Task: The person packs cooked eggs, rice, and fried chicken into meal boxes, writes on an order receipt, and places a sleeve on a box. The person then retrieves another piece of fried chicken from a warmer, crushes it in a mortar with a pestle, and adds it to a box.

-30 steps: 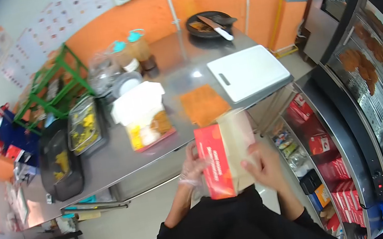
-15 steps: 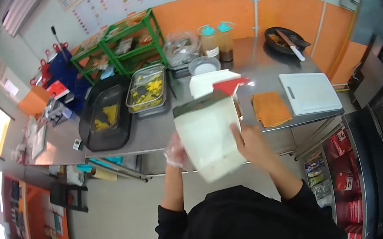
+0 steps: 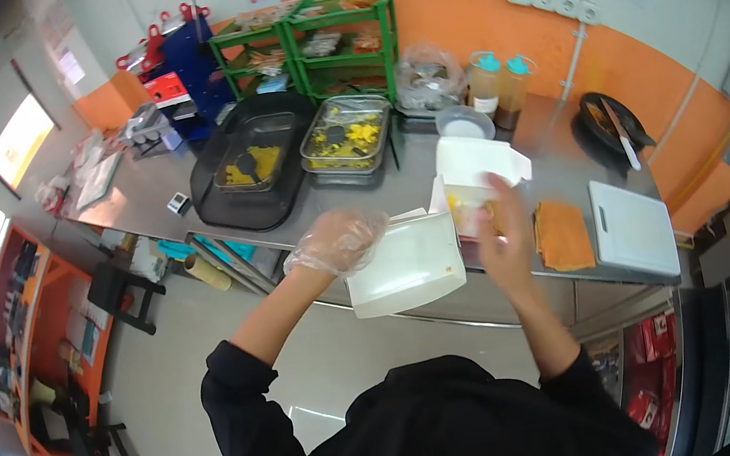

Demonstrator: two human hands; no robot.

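My left hand (image 3: 338, 240), in a clear plastic glove, is curled at the upper left edge of an open white paper food box (image 3: 403, 265). The box's lid hangs toward me past the table's front edge, its pale inside showing, with a small brown speck on it. My right hand (image 3: 503, 234), bare and slightly blurred, is just right of this box with fingers apart and nothing visible in it. Behind that hand stands a second open food box (image 3: 474, 157) with yellow food inside, partly hidden by the fingers.
On the steel table (image 3: 336, 199) are a black tray (image 3: 210, 196), a glass dish with yellow food (image 3: 345, 139), sauce bottles (image 3: 484, 87), a bowl (image 3: 465, 124), an orange cloth (image 3: 563, 235), a white cutting board (image 3: 633, 226), and a black pan with a knife (image 3: 608, 124). Green racks (image 3: 347, 62) stand behind.
The food box has moved from upright between both hands to lying open at the table edge. My right hand has come off it toward the second box. The view has turned left.
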